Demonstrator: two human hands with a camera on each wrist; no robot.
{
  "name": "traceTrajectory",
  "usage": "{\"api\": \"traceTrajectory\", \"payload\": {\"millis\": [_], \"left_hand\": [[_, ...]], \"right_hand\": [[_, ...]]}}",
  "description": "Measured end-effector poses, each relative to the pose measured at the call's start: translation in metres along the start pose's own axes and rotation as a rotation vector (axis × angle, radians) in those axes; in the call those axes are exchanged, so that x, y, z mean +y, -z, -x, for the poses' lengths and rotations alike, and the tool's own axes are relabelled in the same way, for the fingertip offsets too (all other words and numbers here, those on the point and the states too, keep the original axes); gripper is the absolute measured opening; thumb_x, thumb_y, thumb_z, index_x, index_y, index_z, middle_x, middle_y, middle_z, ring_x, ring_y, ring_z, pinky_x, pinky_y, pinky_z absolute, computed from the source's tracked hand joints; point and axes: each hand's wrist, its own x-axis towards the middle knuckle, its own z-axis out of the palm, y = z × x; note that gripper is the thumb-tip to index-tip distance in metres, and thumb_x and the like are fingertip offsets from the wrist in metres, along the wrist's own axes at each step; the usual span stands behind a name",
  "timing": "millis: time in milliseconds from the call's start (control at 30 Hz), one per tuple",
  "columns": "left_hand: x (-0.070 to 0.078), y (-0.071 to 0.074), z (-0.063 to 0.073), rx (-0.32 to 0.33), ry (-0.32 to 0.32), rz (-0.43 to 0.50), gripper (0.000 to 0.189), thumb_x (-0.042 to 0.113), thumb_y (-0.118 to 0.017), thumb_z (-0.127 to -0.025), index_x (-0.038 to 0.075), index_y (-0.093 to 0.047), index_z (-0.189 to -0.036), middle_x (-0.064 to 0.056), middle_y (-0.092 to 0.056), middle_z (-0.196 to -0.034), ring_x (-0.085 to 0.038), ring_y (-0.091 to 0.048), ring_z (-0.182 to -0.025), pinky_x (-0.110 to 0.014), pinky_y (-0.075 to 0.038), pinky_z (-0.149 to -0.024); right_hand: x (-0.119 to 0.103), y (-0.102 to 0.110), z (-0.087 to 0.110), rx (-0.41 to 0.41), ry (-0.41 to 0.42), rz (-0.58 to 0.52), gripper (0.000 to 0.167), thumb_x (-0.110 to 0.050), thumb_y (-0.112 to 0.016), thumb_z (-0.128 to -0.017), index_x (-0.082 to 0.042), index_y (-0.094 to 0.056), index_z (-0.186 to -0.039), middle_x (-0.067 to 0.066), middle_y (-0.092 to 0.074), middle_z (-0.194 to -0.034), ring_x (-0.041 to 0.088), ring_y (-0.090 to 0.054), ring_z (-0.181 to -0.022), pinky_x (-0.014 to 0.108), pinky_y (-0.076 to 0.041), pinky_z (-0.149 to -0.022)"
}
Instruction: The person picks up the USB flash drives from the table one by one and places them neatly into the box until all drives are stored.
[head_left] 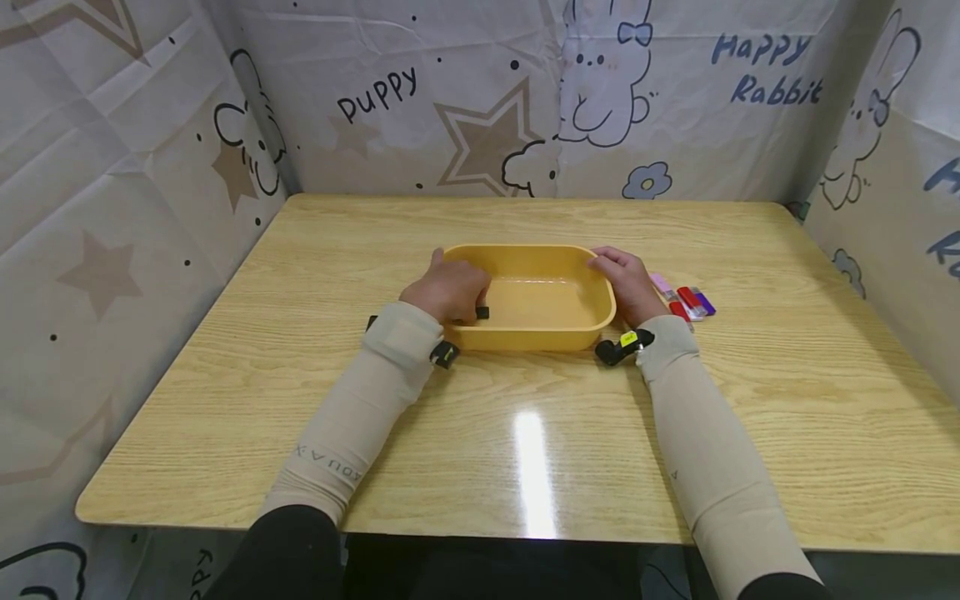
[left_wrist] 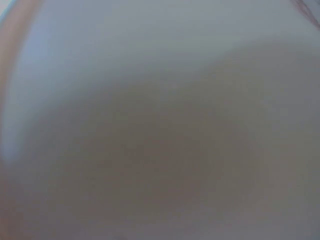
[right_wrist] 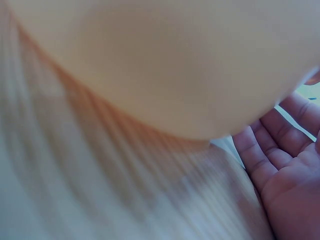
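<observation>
A yellow rectangular basin (head_left: 525, 339) with rounded corners sits on the table between both hands. My left hand (head_left: 446, 289) grips it over the left rim, fingers bent down into it. A small black piece (head_left: 482, 312) shows beside those fingers. On the opposite side my right hand (head_left: 628, 283) holds the right rim, thumb over the edge and fingers along the outside. In the right wrist view the basin's pale wall (right_wrist: 200, 90) fills the top, and the fingers (right_wrist: 285, 127) reach its lower edge. The left wrist view is a close blur.
Several small items with pink, red and purple ends (head_left: 687, 296) lie on the wooden table (head_left: 450, 450) just right of my right hand. Printed white sheets (head_left: 300, 108) stand along the back and sides. Black wrist devices (head_left: 618, 347) are strapped over pale sleeves.
</observation>
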Motion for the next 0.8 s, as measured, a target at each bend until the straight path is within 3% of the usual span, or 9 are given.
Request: {"api": "traceTrajectory", "payload": {"millis": [233,467,800], "left_hand": [[0.0005,0.0002,0.0009,0.008,0.003,-0.021,0.017,0.005,-0.073,-0.076,0.012,-0.064,-0.088,0.002,-0.063,-0.079,-0.018,-0.057,-0.081,-0.064,-0.007,-0.110],[0.0008,0.0009,0.0025,0.015,0.001,-0.050,0.016,0.006,-0.073,-0.076,0.013,-0.060,-0.082,0.001,-0.062,-0.077,-0.019,-0.054,-0.079,-0.062,-0.012,-0.109],[0.0003,0.0017,0.0022,0.002,0.007,-0.092,0.018,0.008,-0.075,-0.076,0.012,-0.066,-0.092,0.000,-0.064,-0.084,-0.020,-0.055,-0.083,-0.058,-0.018,-0.109]], "right_hand": [[0.0004,0.0002,-0.0005,0.007,-0.001,0.000,0.028,-0.019,-0.056,-0.094,-0.004,-0.062,-0.116,0.007,-0.062,-0.110,0.016,-0.060,-0.091,0.022,-0.052,-0.074],[0.0004,0.0002,-0.0007,0.006,0.001,0.005,0.028,-0.019,-0.056,-0.094,-0.005,-0.062,-0.116,0.007,-0.062,-0.110,0.015,-0.060,-0.091,0.022,-0.052,-0.075],[-0.0003,-0.0006,0.0000,0.005,0.005,-0.005,0.027,-0.018,-0.056,-0.093,-0.004,-0.063,-0.116,0.006,-0.062,-0.108,0.015,-0.061,-0.089,0.022,-0.052,-0.073]]}}
